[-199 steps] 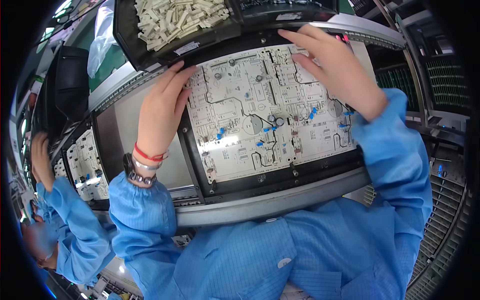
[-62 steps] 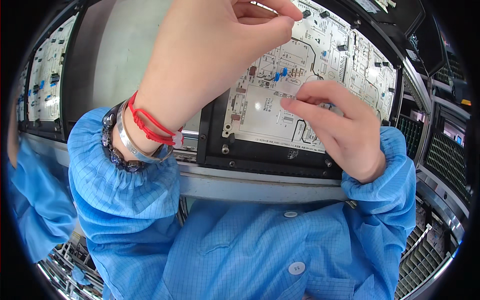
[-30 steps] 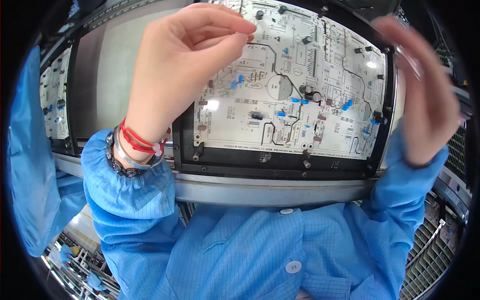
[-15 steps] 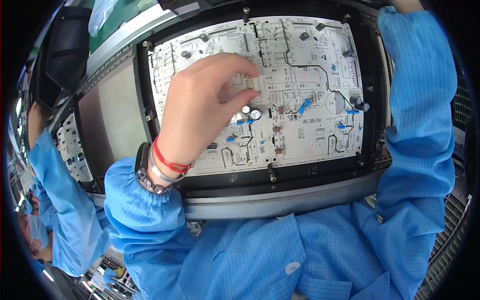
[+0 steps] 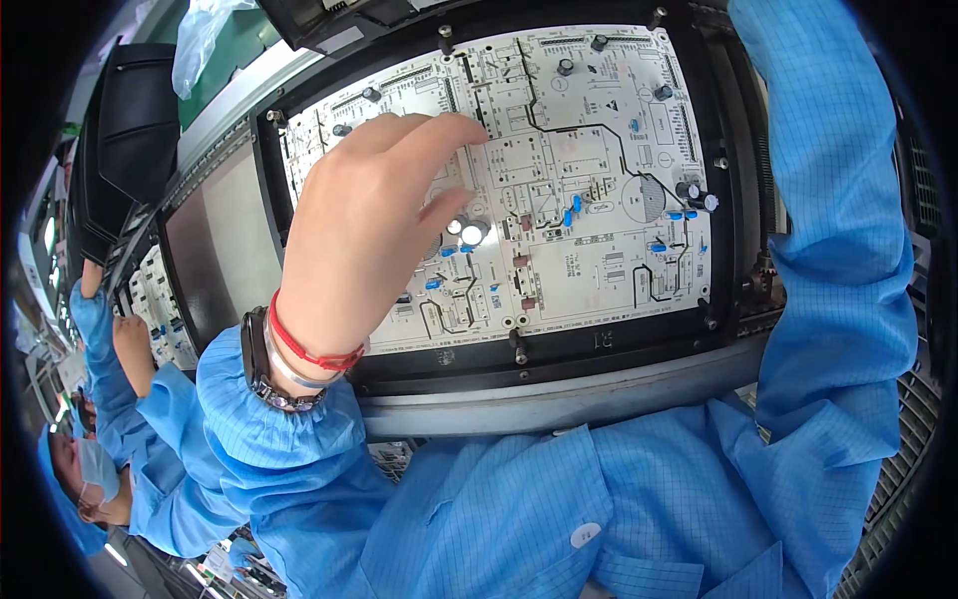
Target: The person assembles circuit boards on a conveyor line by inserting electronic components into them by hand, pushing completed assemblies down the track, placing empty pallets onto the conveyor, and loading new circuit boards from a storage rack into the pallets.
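My left hand [image 5: 367, 220] hovers over the left half of a white printed circuit board panel [image 5: 564, 185]. Its thumb and index finger curve apart with a gap between them, and nothing shows in that gap. The other fingers are mostly hidden behind the hand. Below the fingertips stand round capacitors [image 5: 474, 234], and small blue components [image 5: 572, 211] dot the board. A black frame [image 5: 733, 245] surrounds the panel. My right arm [image 5: 838, 200] stretches up along the right side, and its hand lies beyond the top edge of the picture.
A metal rail [image 5: 559, 392] runs between my body and the frame. To the left lie a grey plate [image 5: 225, 220] and another populated board [image 5: 160, 299], with a co-worker's hand [image 5: 132, 344] beside it. Black bins [image 5: 140, 110] and a clear plastic bag [image 5: 205, 45] sit at the upper left.
My left thumb and index finger have spread farther apart. The board appears shifted slightly left in the picture. My right hand has slipped out at the top, and a co-worker's hand has come into sight.
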The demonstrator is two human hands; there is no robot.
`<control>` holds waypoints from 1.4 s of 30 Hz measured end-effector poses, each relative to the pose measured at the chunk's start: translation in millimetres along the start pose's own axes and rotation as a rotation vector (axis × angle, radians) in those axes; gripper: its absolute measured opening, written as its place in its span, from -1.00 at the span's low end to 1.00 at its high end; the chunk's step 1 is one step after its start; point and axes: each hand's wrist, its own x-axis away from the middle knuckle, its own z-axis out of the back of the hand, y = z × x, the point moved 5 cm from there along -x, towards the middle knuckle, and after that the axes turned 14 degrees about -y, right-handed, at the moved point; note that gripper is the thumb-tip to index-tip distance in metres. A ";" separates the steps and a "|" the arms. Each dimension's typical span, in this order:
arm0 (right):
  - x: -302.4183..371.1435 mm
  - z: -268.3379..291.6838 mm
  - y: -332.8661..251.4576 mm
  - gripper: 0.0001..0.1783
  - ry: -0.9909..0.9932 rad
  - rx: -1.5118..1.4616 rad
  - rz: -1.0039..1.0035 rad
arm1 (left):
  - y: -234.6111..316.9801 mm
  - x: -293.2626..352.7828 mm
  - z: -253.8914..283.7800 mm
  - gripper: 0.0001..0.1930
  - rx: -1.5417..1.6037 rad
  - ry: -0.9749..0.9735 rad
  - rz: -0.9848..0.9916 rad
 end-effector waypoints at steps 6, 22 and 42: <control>-3.7 3.1 -4.4 -0.78 -0.028 0.148 0.095 | 6.2 -9.8 1.9 -0.71 0.003 -0.027 -0.064; 4.3 24.0 10.2 -0.92 0.445 -0.076 0.285 | -3.9 -74.0 61.6 -0.94 -0.552 0.258 -0.034; 46.8 12.6 13.6 -0.80 0.278 -0.398 0.146 | -18.6 -95.4 57.6 -0.91 -0.276 0.384 -0.146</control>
